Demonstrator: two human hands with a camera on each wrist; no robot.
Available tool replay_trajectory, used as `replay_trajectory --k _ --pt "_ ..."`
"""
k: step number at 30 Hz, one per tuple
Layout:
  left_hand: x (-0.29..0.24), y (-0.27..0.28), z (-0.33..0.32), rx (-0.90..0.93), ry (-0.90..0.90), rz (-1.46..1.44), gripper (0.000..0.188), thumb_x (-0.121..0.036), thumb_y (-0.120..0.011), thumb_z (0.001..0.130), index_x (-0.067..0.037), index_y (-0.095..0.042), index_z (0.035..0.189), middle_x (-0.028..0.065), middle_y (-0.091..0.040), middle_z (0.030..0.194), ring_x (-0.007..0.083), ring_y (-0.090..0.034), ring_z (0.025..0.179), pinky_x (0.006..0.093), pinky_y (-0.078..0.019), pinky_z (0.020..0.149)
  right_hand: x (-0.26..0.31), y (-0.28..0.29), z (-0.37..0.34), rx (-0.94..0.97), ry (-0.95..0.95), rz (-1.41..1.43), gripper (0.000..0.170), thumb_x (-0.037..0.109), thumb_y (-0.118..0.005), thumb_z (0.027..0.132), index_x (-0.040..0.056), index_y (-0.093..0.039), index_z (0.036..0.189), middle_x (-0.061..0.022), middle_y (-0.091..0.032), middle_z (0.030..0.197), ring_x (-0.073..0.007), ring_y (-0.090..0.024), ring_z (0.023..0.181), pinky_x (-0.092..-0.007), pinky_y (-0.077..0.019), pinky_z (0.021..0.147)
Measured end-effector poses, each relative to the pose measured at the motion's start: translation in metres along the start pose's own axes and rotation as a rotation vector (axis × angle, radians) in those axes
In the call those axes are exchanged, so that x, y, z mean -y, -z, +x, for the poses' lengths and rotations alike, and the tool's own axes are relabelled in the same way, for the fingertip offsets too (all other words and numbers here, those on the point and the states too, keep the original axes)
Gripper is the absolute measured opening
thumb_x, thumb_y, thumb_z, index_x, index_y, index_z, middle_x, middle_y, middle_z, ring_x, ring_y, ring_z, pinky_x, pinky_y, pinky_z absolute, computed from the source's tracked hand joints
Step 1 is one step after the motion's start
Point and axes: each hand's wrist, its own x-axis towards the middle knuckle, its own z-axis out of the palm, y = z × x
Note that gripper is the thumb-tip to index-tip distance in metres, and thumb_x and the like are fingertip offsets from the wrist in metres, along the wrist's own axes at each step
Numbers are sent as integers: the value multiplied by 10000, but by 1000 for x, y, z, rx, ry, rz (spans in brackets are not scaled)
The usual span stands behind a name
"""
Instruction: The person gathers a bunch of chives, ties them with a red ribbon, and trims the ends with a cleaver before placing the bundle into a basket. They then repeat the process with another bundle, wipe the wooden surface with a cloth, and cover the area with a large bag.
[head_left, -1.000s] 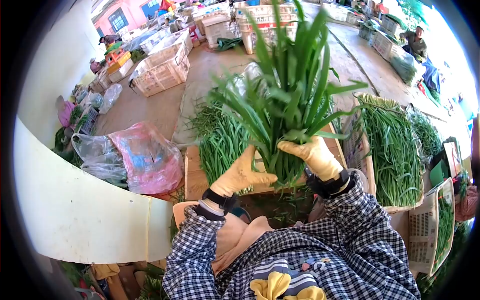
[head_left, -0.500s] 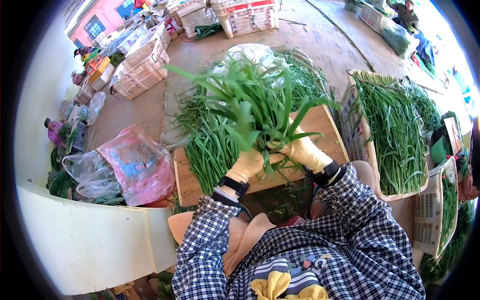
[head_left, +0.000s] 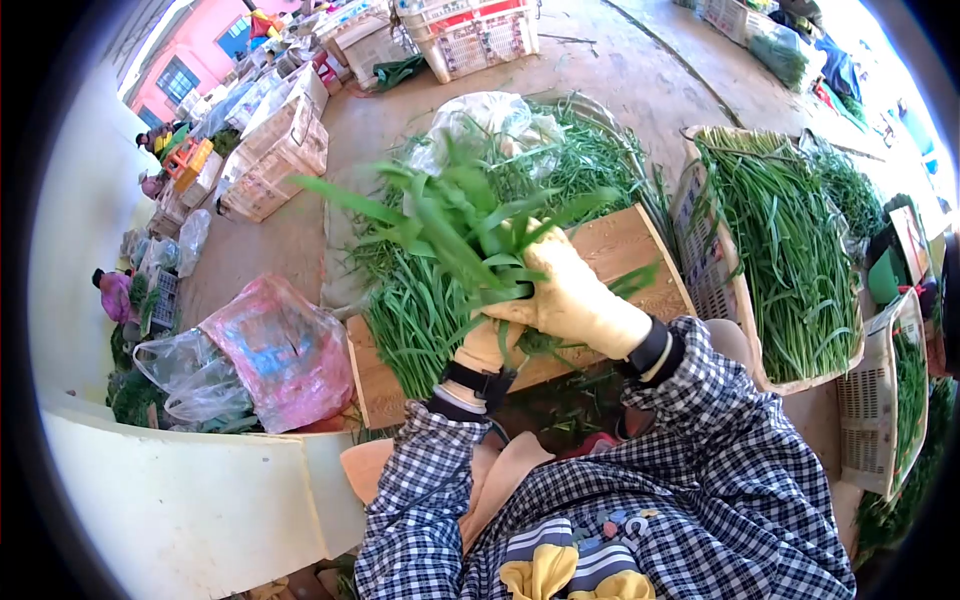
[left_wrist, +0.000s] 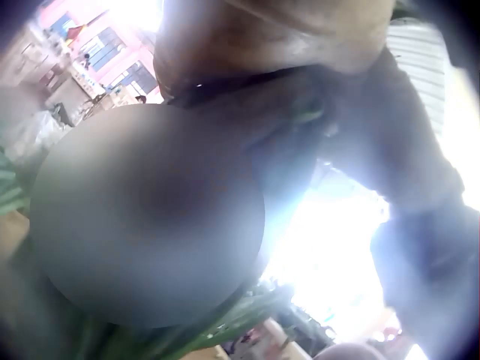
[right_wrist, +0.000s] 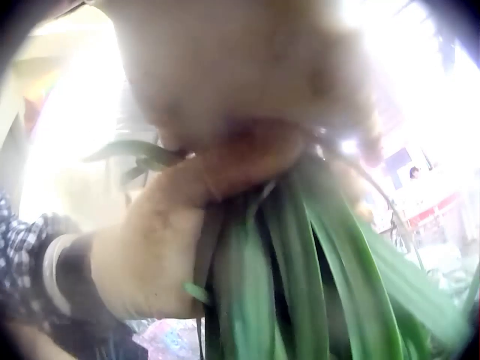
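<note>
Both hands wear pale yellow gloves. In the head view the right hand (head_left: 580,295) grips a bunch of long green leaves (head_left: 440,215) near its middle. Below and beside it, the left hand (head_left: 490,345) is partly hidden behind the bunch and the right hand. The right wrist view shows the left hand (right_wrist: 161,240) curled round the same leaves (right_wrist: 300,270), against the right hand (right_wrist: 247,67). The leaf tips point up and to the left, over a wooden board (head_left: 620,250) with a pile of green stalks (head_left: 410,330) on it.
To the right stands a crate of long greens (head_left: 780,250), with another crate (head_left: 870,430) beyond. A pink plastic bag (head_left: 285,350) lies at the left, above a pale curved wall (head_left: 180,480). Behind the board is a clear plastic bag (head_left: 490,120) among loose greens.
The bunch has come down and tipped to the left. The right hand has moved left across it, over the left hand, and the head view has shifted.
</note>
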Motion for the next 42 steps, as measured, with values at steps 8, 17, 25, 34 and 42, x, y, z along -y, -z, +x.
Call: replay_trajectory --k 8,17,25,34,42 --pt "-181 -13 2 -612 318 -349 344 -88 -704 913 -60 -630 1248 106 -699 1117 204 -671 1023 370 -537 922 -11 -20 -66 503 -403 644 1190 327 -919 736 38 -159 1604 -213 -535 1438 -259 -533 1303 -380 -430 1087" --pt "-254 55 -77 -888 320 -395 274 -230 -640 981 -65 -619 1198 92 -675 1036 224 -651 1000 406 -553 917 24 -58 -128 806 -430 220 933 418 -813 794 166 -331 1552 -256 -684 1127 -430 -674 979 -472 -541 847" --pt "-263 63 -132 -503 54 -335 229 -257 -699 937 -76 -588 1025 42 -559 817 230 -545 812 398 -449 867 12 -118 -205 663 -340 -56 380 433 -651 911 150 -627 1164 -147 -727 908 -362 -707 825 -463 -557 727" --pt "-313 100 -123 -209 -201 -377 197 -246 -650 975 -131 -537 862 -8 -561 638 155 -511 685 334 -432 726 -1 -66 -182 906 -385 -333 648 497 -730 816 104 -599 1314 -178 -729 1046 -351 -707 971 -471 -557 778" --pt "-273 63 -93 18 -92 -599 220 -290 -652 973 -151 -517 871 -12 -618 696 160 -569 729 340 -422 737 113 5 -17 548 -69 929 686 385 -668 983 61 -394 1521 -194 -535 1455 -279 -531 1326 -410 -452 1082"
